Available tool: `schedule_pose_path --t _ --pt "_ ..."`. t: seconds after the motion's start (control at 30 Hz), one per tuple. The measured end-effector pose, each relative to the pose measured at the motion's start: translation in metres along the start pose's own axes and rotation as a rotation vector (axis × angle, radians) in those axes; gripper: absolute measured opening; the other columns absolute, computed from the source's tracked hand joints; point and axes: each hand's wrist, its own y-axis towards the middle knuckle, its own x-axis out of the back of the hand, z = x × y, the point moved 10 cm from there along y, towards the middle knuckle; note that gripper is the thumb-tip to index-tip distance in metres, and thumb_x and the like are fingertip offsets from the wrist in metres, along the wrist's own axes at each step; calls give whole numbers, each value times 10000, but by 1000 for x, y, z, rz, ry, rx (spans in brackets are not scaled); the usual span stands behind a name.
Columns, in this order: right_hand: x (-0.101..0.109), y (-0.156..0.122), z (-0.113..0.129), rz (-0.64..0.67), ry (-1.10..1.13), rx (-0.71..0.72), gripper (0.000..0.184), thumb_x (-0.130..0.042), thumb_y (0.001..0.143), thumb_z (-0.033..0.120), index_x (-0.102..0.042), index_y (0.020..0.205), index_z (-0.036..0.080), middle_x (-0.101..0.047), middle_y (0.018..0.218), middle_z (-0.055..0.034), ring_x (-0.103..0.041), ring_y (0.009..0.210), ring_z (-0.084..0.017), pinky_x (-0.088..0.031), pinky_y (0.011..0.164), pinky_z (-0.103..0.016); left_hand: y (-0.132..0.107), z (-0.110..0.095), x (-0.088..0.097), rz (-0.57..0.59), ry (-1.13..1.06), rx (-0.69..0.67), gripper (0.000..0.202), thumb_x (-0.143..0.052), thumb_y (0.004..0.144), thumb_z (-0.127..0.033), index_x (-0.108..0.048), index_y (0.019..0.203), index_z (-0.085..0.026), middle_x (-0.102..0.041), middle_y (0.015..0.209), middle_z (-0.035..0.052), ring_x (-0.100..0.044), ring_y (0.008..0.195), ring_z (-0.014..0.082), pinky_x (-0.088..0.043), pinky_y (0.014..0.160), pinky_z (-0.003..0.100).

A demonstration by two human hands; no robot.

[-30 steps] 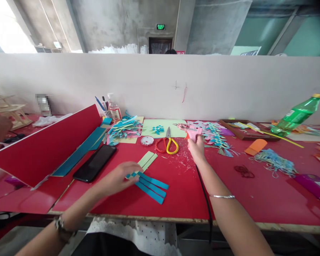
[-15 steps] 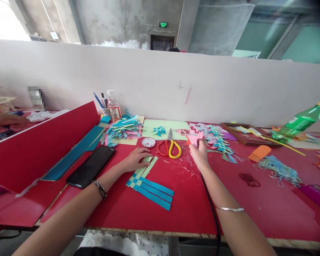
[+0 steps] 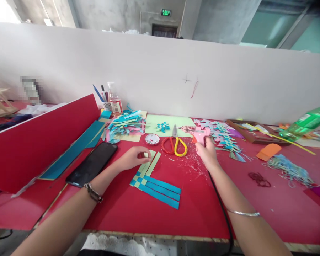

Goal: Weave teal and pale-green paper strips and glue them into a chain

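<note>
At the centre of the frame, a woven paper piece (image 3: 140, 179) lies flat on the red worktop (image 3: 117, 217); its checked corner is at lower left, blue strips (image 3: 164, 191) fan to the right and pale-green strips (image 3: 154, 164) run upward; the spread presumably keeps each loose end reachable.

The left hand (image 3: 132, 160) is above the checked corner, at the upper ends of the pale-green strips; its grip is curled, thumb and fingers around a strip end, though whether it pinches the paper cannot be told.

The right hand (image 3: 209, 153), right of centre, has its grip closed around the handle of a pink glue gun (image 3: 202, 134); the nozzle points left, towards the scissors (image 3: 175, 131), and is well apart from the woven piece, below and left of it; the black cord (image 3: 221, 202) drops to the bottom edge, right of the paper, seemingly so as not to drag across it.
</note>
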Motion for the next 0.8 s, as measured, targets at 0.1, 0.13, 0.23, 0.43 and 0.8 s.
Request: schedule_pose_path --t 0.1,0.13,0.23,0.43,0.8 --pt "-1 -1 5 11 -77 7 177 -432 684 302 -467 818 192 -519 633 8 -485 539 -141 -376 519 -251 -14 -3 5 54 -92 16 262 -492 763 -360 -587 715 -120 -608 702 20 -539 666 119 -416 632 215" --pt "-2 -2 9 23 -104 30 192 -424 702 315 -468 841 190 -536 649 -6 -504 566 -157 -383 536 -262 -20 -3 6 75 -130 20 277 -471 780 -360 -599 730 -120 -619 718 25 -548 690 126 -420 661 224" --pt "-5 -4 24 47 -199 118 242 -386 752 332 -461 923 179 -587 780 -77 -548 694 -208 -393 591 -293 -39 -4 14 68 -224 2 325 -407 822 -363 -623 778 -124 -638 837 52 -564 788 146 -418 745 245" --pt "-9 -11 44 47 -426 216 327 -325 793 306 -428 1053 135 -568 940 -162 -539 823 -264 -383 608 -313 -71 -23 11 109 -245 -39 362 -322 866 -338 -616 911 -134 -610 961 85 -543 919 170 -400 835 272" --pt "-42 -37 70 311 -396 255 559 -572 628 489 -453 1049 141 -592 793 -80 -558 660 -210 -406 535 -277 -93 -43 -20 349 -59 -152 268 -361 861 -210 -601 973 -174 -603 982 82 -539 935 154 -381 858 250"
